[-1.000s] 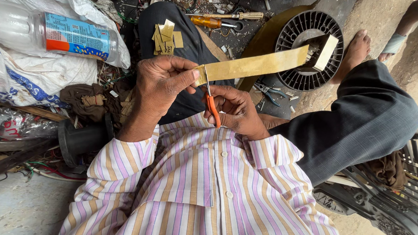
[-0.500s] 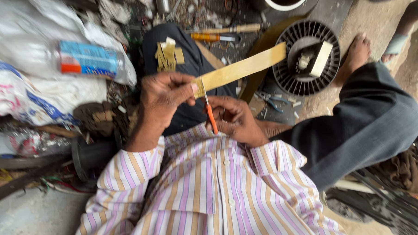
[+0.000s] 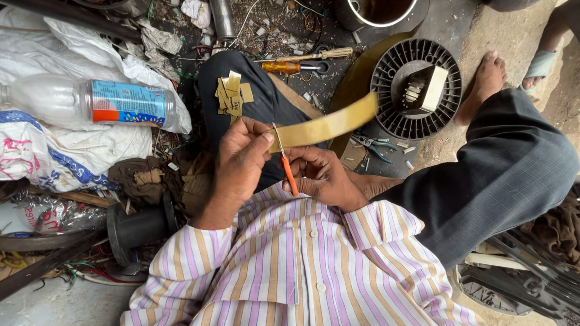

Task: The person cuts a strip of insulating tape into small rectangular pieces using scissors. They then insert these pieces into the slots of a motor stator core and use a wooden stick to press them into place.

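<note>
Cutting step: left hand [image 3: 238,164] pinches long yellow paper strip [image 3: 327,124] above the lap; right hand [image 3: 321,177] grips orange-handled scissors [image 3: 285,161], blades at strip's near end. Next likely needs a square snip.

1. A long yellow strip [image 3: 327,124], flat and slightly blurred, is held at its near end and slants up to the right above the lap.
2. Orange-handled scissors [image 3: 285,161] are held upright, blades raised against the strip's held end.
3. Small cut yellow pieces [image 3: 231,92] are piled on the dark trouser leg.
</note>
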